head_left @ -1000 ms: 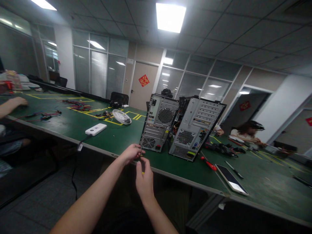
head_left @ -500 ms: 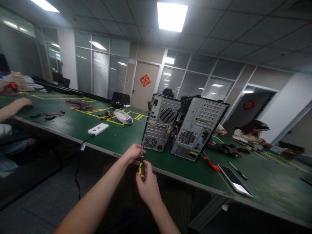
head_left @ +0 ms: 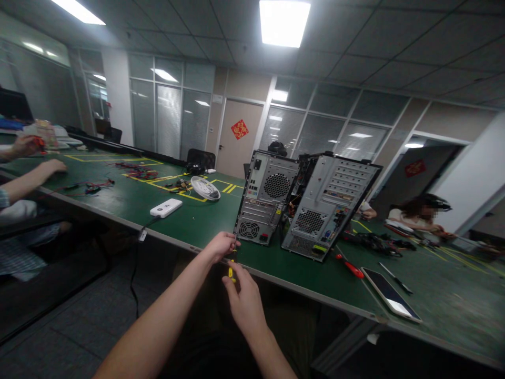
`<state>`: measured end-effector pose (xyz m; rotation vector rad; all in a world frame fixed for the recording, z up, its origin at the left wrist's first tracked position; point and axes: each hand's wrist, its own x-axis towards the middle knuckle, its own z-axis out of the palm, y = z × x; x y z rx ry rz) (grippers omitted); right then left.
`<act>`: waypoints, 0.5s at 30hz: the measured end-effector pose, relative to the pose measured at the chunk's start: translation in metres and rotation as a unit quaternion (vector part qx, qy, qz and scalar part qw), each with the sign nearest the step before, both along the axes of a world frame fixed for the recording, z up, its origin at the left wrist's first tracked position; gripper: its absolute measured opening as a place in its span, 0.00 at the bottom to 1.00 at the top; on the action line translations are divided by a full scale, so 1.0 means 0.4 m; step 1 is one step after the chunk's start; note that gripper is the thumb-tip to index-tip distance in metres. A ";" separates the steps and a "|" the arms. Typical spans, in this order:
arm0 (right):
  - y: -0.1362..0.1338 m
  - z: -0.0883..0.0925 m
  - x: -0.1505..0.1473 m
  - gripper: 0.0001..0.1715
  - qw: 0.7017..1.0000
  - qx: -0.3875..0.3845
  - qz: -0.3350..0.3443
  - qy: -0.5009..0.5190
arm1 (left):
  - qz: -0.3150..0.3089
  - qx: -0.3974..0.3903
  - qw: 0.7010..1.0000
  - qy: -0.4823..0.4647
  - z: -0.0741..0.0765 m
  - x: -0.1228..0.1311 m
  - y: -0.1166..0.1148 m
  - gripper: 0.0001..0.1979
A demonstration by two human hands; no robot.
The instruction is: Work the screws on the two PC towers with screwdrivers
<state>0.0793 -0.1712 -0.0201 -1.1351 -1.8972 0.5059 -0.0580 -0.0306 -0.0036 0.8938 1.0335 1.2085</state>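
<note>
My right hand (head_left: 243, 289) grips the yellow and black handle of a screwdriver (head_left: 231, 272) at the table's front edge. The handle is partly covered by my fingers, and its shaft points up toward my left hand. My left hand (head_left: 221, 246) has its fingers pinched together by the lower left corner of a grey computer case (head_left: 258, 216). What lies between those fingertips is hidden. The case stands upright with its back panel, fan grille and ports toward me. Close on its right stands a second computer case (head_left: 327, 210).
On the green table (head_left: 189, 226) lie a white power bank (head_left: 165, 208) with a cable, a white oval dish (head_left: 205, 188), a red-handled screwdriver (head_left: 351, 267), a phone (head_left: 390, 295) and a thin tool (head_left: 395, 278). Cables (head_left: 374, 243) lie right. Other people sit at both sides.
The view has shifted slightly, moving everything a little to the right. My right fingers have loosened and straightened somewhat around the screwdriver handle. My left hand keeps its place by the case corner.
</note>
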 end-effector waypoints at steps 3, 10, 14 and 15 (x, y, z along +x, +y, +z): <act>-0.001 0.002 0.000 0.21 0.999 0.014 -0.037 -0.015 | 0.003 -0.005 1.000 0.008 0.001 0.000 -0.002 0.06; 0.001 0.005 -0.005 0.16 0.998 0.057 -0.017 -0.008 | 0.012 -0.005 1.000 -0.001 0.004 0.000 -0.005 0.11; 0.001 0.000 -0.003 0.14 0.998 0.066 -0.005 -0.009 | 0.010 -0.004 1.000 0.025 0.005 0.001 -0.005 0.13; 0.000 -0.002 -0.002 0.15 0.998 0.067 -0.005 -0.007 | 0.008 0.000 0.999 0.035 0.004 0.002 -0.005 0.12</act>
